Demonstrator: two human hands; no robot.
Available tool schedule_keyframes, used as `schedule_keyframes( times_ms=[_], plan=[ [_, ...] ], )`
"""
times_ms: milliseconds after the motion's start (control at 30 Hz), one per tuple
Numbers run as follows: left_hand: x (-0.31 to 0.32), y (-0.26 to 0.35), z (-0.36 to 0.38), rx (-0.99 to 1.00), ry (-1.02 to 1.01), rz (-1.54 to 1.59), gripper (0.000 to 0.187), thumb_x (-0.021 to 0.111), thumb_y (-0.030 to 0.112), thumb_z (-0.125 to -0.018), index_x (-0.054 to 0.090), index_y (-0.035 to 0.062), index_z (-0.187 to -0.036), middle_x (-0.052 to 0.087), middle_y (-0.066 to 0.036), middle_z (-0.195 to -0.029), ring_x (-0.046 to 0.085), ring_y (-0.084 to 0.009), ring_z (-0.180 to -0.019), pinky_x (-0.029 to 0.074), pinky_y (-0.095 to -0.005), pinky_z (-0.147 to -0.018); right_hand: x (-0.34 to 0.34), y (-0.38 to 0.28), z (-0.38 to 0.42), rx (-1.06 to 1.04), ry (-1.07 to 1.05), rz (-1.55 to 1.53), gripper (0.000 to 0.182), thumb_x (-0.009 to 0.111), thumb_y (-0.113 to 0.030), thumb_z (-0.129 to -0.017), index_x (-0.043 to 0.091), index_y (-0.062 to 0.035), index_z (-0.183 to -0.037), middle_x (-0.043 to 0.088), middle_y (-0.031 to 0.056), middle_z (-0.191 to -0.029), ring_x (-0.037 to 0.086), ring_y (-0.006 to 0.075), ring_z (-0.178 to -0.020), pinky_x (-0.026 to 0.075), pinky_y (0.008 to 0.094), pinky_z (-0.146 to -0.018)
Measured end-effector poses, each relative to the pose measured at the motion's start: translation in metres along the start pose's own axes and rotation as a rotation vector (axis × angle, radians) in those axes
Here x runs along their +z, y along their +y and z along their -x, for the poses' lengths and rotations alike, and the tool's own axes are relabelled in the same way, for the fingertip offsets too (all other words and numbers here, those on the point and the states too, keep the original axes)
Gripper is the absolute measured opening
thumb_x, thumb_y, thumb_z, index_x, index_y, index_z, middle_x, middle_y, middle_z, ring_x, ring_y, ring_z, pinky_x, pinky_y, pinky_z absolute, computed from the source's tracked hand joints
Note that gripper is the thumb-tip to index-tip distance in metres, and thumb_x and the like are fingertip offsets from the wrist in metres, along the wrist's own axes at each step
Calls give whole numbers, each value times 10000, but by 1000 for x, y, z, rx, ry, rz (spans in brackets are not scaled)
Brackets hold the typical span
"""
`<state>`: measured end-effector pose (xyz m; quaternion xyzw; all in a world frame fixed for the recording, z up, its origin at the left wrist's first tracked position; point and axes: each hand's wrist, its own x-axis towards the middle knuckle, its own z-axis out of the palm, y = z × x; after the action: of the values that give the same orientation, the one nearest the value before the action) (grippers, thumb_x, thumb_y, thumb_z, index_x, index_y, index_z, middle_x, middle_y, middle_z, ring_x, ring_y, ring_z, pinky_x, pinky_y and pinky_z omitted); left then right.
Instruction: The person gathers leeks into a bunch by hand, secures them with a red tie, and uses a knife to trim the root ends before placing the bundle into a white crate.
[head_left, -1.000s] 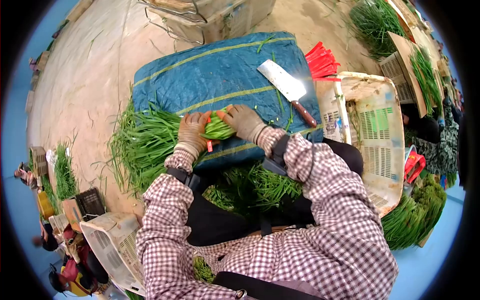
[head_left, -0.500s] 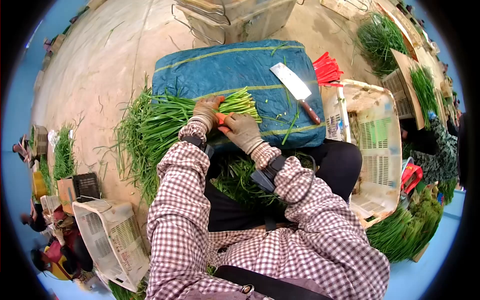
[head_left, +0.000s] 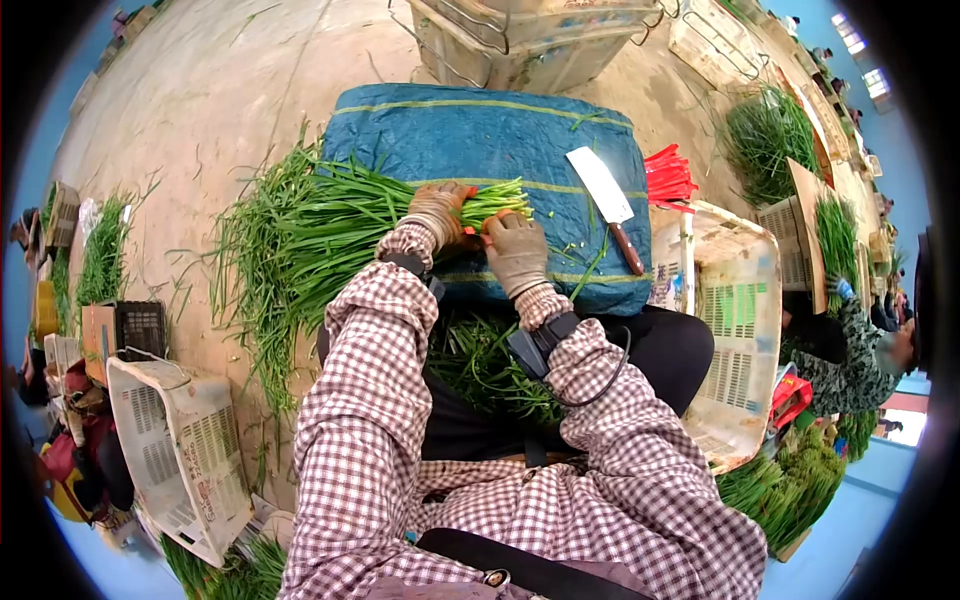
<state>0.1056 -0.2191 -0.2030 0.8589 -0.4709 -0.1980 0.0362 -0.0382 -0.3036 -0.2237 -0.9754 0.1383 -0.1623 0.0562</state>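
Observation:
A thick bunch of garlic chives (head_left: 350, 208) lies across the left part of a blue wrapped block (head_left: 400, 120), pale stem ends to the right. My left hand (head_left: 438, 210), in a tan glove with orange fingertips, is closed over the bunch near its stems. My gloved right hand (head_left: 515, 252) grips the near side of the stem ends, its fingertips partly hidden among them. Right of the bunch, a cleaver (head_left: 602, 188) with a brown wooden handle rests flat on the block. Short cut bits lie near it.
Red strips (head_left: 668, 176) lie at the block's right edge, beside a white plastic crate (head_left: 735, 330). Another crate (head_left: 185, 450) stands at lower left. Loose chives (head_left: 490, 370) fill my lap area. A co-worker in a camouflage sleeve (head_left: 862, 350) is at right.
My right hand has moved rightward, away from my left hand, to the stem ends. My left hand stays closed on the bunch. The camera view has shifted slightly.

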Motion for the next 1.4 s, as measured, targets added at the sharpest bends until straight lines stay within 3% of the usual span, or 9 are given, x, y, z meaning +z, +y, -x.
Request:
schedule_keyframes(
  times_ms=[100, 133, 267, 400, 500, 667, 1067, 1167, 1400],
  plan=[
    [2, -3, -2, 29, -3, -1, 946, 810, 502, -549, 420, 92, -1307, 483, -130, -1277, 444, -293, -1202, 348, -367, -1017, 9, 20, 8, 434, 108, -519, 89, 605, -148, -839, 528, -104, -827, 603, 75, -760, 604, 213, -625, 475, 332, -527],
    [2, -2, -1, 28, -4, 5, 946, 810, 502, -549, 420, 92, -1307, 483, -130, -1277, 444, -293, -1202, 348, -367, -1017, 18, 38, 15, 496, 247, -1239, 93, 580, -92, -867, 509, -86, -807, 597, 60, -746, 591, 153, -633, 472, 269, -527],
    [-11, 3, 2, -2, -83, 18, 980, 815, 530, -528, 415, 94, -1310, 482, -128, -1281, 433, -293, -1214, 348, -363, -1020, -38, 95, 62, 815, 577, -1322, 108, 548, -101, -894, 502, -77, -800, 596, 58, -743, 577, 111, -651, 423, 211, -536],
    [1, -4, -2, 24, -39, 9, 969, 813, 528, -530, 423, 88, -1300, 487, -131, -1269, 441, -298, -1201, 350, -362, -1015, -58, 90, 127, 577, -364, -1657, 114, 546, -186, -892, 584, -81, -919, 616, 59, -785, 615, 175, -718, 491, 292, -608],
    [1, -2, -3, 21, -15, -17, 963, 811, 528, -529, 428, 86, -1293, 486, -132, -1264, 443, -298, -1197, 351, -363, -1008, -84, 31, 126, -96, -611, -458, 219, 592, -317, -841, 614, -136, -962, 617, 50, -852, 622, 241, -727, 503, 359, -653],
    [-7, 7, 10, -3, -21, -60, 882, 776, 497, -584, 424, 116, -1298, 461, -127, -1290, 429, -280, -1214, 324, -375, -1020, -54, -13, 20, 25, -88, -332, 237, 633, -297, -795, 592, -153, -979, 600, 56, -815, 613, 273, -691, 481, 395, -588],
    [34, -19, -18, 48, 21, -130, 723, 568, 532, -759, 369, 162, -1347, 412, -123, -1360, 396, -255, -1260, 264, -401, -1049, -7, -24, -50, 24, -358, -445, 175, 593, -181, -846, 639, -17, -885, 639, 137, -785, 616, 221, -698, 473, 313, -614],
    [15, -9, 1, 25, 36, -150, 841, 703, 575, -643, 414, 132, -1296, 469, -85, -1287, 443, -253, -1199, 298, -400, -1013, -31, 7, -64, 249, -471, -1174, 220, 649, -272, -827, 644, -83, -942, 624, 53, -739, 574, 135, -656, 493, 280, -633],
    [9, -5, 7, 26, 15, -44, 935, 745, 567, -613, 372, 106, -1335, 441, -118, -1317, 386, -256, -1253, 228, -395, -1085, -21, 25, -99, -184, -333, -36, 252, 571, -339, -865, 643, -134, -991, 621, 45, -988, 602, 217, -876, 483, 361, -763]
  ],
)
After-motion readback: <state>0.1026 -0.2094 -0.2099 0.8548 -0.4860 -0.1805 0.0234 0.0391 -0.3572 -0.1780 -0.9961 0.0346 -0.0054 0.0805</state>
